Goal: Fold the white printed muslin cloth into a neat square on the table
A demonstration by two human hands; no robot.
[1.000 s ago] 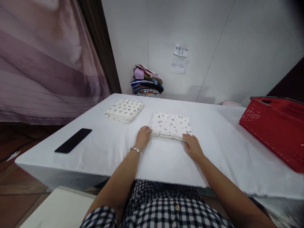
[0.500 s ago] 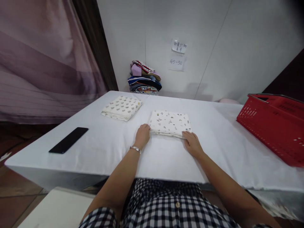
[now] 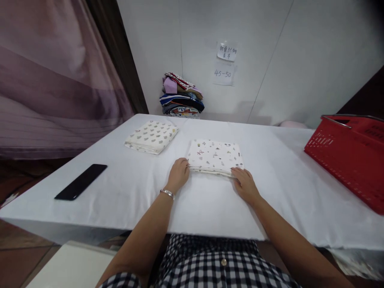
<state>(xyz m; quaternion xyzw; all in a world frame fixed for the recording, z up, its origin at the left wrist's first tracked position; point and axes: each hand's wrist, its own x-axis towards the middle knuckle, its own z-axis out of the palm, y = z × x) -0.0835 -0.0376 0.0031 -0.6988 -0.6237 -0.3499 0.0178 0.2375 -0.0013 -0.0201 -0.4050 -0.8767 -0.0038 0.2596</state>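
A folded white cloth (image 3: pixel 215 155) with small printed motifs lies flat in front of me, its layered edge facing me. My left hand (image 3: pixel 179 173) grips its near left corner, fingers curled in at the side. At the near right corner, my right hand (image 3: pixel 245 184) holds the layers with its fingertips on top and the thumb low at the edge. Farther left rests a second folded white cloth (image 3: pixel 152 137) with a grey leaf-like print, touched by neither hand.
A white-covered table (image 3: pixel 207 208) spans the view. On it are a black phone-like slab (image 3: pixel 81 182) at left and a red plastic basket (image 3: pixel 351 156) at right. A pile of folded fabrics (image 3: pixel 181 98) stands by the wall behind, below paper notes (image 3: pixel 224 74).
My view has shifted slightly, so the basket sits farther right and the black slab farther left. Both hands stay at the same corners of the folded cloth.
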